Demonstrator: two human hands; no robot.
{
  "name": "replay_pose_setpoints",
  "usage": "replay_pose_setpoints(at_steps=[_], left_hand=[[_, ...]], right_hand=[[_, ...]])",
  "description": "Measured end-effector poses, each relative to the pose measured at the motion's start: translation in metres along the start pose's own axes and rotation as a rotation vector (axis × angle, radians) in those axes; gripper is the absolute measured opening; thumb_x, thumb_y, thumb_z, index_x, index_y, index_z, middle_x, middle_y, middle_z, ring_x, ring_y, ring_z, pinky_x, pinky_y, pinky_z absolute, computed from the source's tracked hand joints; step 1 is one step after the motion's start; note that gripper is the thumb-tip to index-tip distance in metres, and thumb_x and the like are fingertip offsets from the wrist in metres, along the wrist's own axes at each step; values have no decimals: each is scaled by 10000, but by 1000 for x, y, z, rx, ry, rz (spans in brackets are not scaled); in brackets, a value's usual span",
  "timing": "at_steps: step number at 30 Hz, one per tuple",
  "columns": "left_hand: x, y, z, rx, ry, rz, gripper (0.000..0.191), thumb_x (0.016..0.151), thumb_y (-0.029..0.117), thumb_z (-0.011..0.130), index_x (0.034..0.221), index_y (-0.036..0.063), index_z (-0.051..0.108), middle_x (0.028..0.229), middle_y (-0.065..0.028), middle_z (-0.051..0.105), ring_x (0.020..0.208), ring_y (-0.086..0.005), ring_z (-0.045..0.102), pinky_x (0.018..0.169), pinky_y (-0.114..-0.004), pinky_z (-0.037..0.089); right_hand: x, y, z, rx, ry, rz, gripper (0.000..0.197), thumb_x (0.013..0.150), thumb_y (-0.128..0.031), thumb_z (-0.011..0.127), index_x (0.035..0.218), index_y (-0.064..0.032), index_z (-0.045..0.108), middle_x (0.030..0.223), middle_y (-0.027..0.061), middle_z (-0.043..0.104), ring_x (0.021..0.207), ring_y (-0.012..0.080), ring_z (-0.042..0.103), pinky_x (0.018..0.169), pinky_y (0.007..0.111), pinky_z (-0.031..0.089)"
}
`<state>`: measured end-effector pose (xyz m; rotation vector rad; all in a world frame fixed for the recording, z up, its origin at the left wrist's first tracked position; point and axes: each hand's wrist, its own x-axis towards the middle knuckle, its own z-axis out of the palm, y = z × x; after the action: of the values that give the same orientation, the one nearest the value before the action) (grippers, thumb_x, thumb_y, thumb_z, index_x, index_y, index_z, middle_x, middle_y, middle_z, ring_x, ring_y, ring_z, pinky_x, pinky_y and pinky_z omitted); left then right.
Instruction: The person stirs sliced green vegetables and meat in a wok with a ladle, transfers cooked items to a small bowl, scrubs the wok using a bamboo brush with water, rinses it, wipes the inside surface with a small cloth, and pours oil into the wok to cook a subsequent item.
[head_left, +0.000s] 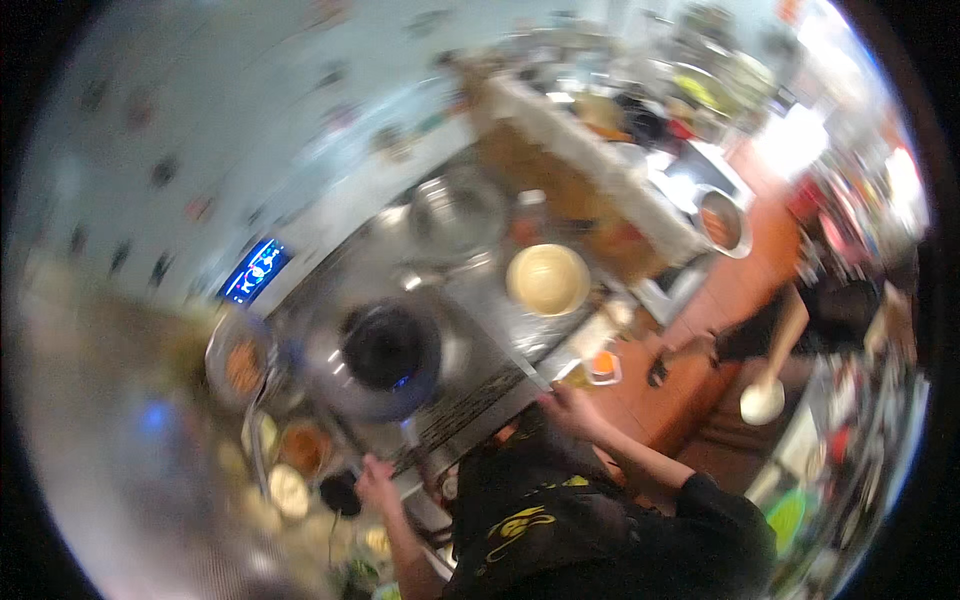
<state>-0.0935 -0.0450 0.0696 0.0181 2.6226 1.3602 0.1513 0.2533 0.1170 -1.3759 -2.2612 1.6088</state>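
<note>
The picture is blurred. My left hand (377, 484) is by the front left corner of a steel gas stove (480, 409), beside a round black object (340, 493). Its fingers look bent, but blur hides whether they hold anything. My right hand (574, 412) is by the stove's front right edge, where a thin pale strip meets its fingers; I cannot tell whether it grips that strip. Between and beyond the hands, a dark wok (391, 349) sits on the burner, its handle (426, 457) pointing towards me. To its right stands a cream-coloured bowl (548, 280).
Left of the wok are a bowl of brownish food (244, 364), an orange-brown bowl (305, 448) and a pale round item (288, 491). A metal pot (459, 214) stands behind. Rightward are a small orange-filled container (604, 365), a steel bowl (721, 221) and a wooden-handled ladle (763, 401).
</note>
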Motion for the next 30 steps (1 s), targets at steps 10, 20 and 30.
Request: replay_pose_setpoints(at_steps=[10,20,30], left_hand=[[0,-141,-15,-136,-287,-129,312,928,288,622,886,-19,659,714,-90,668,658,-156,620,647,-302,485],[-2,-116,-26,-61,-521,-39,338,914,309,633,956,-23,680,790,-114,692,735,-179,642,682,-309,486],[-2,-126,-23,-216,-798,-138,294,954,270,594,961,-14,669,820,-30,665,752,-98,581,687,-251,461]], right_hand=[[47,-54,113,-76,20,-173,298,917,-241,586,799,25,521,613,170,523,564,264,518,553,407,410],[70,-11,217,-465,122,-333,223,883,-239,582,1018,-61,569,762,258,628,757,451,618,669,546,477],[88,55,259,-604,-3,-138,213,894,-269,547,1010,-94,583,864,184,662,765,399,660,645,490,518]])
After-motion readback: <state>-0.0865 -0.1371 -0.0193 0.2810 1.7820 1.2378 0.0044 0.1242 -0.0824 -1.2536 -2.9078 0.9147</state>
